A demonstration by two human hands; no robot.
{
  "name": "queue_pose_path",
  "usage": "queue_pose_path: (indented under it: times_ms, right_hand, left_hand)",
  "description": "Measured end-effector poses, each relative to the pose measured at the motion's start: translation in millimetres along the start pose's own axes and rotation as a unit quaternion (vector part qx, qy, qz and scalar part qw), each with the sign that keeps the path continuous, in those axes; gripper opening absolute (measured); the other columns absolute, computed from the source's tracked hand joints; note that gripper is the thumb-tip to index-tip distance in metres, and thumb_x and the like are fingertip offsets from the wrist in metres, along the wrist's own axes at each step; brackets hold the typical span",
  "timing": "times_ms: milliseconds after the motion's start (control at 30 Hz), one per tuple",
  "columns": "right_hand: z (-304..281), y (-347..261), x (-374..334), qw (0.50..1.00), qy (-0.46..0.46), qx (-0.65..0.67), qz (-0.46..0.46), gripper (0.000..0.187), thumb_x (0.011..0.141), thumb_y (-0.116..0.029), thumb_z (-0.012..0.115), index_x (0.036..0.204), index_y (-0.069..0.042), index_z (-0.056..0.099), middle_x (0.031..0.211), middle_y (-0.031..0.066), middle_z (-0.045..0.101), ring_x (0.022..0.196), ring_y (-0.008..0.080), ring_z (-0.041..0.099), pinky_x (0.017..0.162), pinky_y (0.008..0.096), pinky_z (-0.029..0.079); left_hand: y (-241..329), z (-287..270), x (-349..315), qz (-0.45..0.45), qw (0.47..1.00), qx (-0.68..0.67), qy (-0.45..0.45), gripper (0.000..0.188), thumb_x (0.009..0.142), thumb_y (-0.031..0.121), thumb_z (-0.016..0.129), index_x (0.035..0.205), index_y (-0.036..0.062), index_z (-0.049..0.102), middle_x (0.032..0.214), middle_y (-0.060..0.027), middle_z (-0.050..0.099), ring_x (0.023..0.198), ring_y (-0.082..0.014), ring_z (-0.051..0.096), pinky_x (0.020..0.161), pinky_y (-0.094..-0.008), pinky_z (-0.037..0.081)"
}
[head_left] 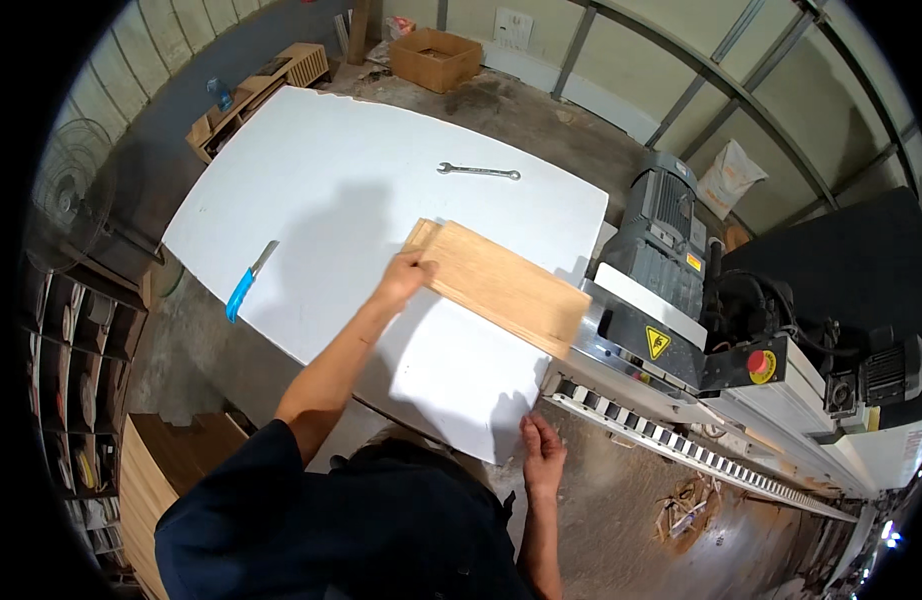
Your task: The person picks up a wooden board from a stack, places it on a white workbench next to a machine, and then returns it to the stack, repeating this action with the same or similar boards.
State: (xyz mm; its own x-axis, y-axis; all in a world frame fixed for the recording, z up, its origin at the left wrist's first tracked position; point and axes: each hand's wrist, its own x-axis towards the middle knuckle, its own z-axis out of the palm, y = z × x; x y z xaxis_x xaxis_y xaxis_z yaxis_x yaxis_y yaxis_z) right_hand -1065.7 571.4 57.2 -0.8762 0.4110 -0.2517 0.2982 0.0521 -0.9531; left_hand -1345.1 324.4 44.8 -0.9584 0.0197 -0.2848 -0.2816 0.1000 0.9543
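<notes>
Beside the grey-and-silver motorised machine (621, 338): a broad, flat white tabletop (261, 165).
Pale-tan rectangular wooden boards (511, 285): stacked toward its right edge; probably stiff, moderately light, smooth enough to slip apart; I'd grip both long edges.
My left hand (409, 276): clasping their left end.
My right hand (544, 452): loosely curled near the tabletop's edge, nothing visible in it.

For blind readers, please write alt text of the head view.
A person's left hand grips overlapping light-brown rectangular wooden boards over a white table beside a grey metal machine; the right hand is near the table's edge.
</notes>
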Motion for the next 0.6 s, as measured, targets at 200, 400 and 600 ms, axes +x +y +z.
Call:
queue_pose_path:
  times_ms: [200, 400, 600]
  right_hand:
    - [61.8, -30.7, 55.1, 0.962, 0.06, -0.181, -0.194, 0.034, 0.085, -0.015, 0.056, 0.111, 0.007, 0.053, 0.107, 0.0235, 0.058, 0.101, 0.0333, 0.055, 0.089, 0.0371, 0.041]
    - [86.6, -12.5, 135.5, 0.924, 0.101, -0.308, -0.201, 0.047, 0.085, -0.017, 0.053, 0.118, 0.014, 0.042, 0.113, 0.0303, 0.05, 0.104, 0.043, 0.05, 0.09, 0.0411, 0.04]
    - [103.5, -18.5, 186.8, 0.99, 0.121, -0.068, -0.038, 0.02, 0.083, -0.011, 0.053, 0.093, 0.005, 0.058, 0.081, 0.0153, 0.063, 0.071, 0.0238, 0.058, 0.067, 0.0354, 0.045]
  left_hand:
    - [-17.3, -57.1, 36.1, 0.031, 0.986, 0.158, 0.03, 0.023, 0.076, 0.019, 0.059, 0.086, -0.0009, 0.066, 0.075, -0.012, 0.065, 0.07, -0.0174, 0.06, 0.064, -0.0304, 0.048]
    - [7.0, -64.7, 51.1, -0.012, 0.976, 0.217, -0.023, 0.03, 0.072, 0.026, 0.06, 0.086, 0.0003, 0.066, 0.081, -0.0154, 0.065, 0.077, -0.0254, 0.062, 0.072, -0.0315, 0.049]
    - [4.5, -35.3, 66.3, 0.032, 0.894, 0.447, -0.004, 0.034, 0.07, 0.025, 0.064, 0.081, -0.0065, 0.064, 0.082, -0.0194, 0.064, 0.076, -0.0276, 0.062, 0.076, -0.0322, 0.05]
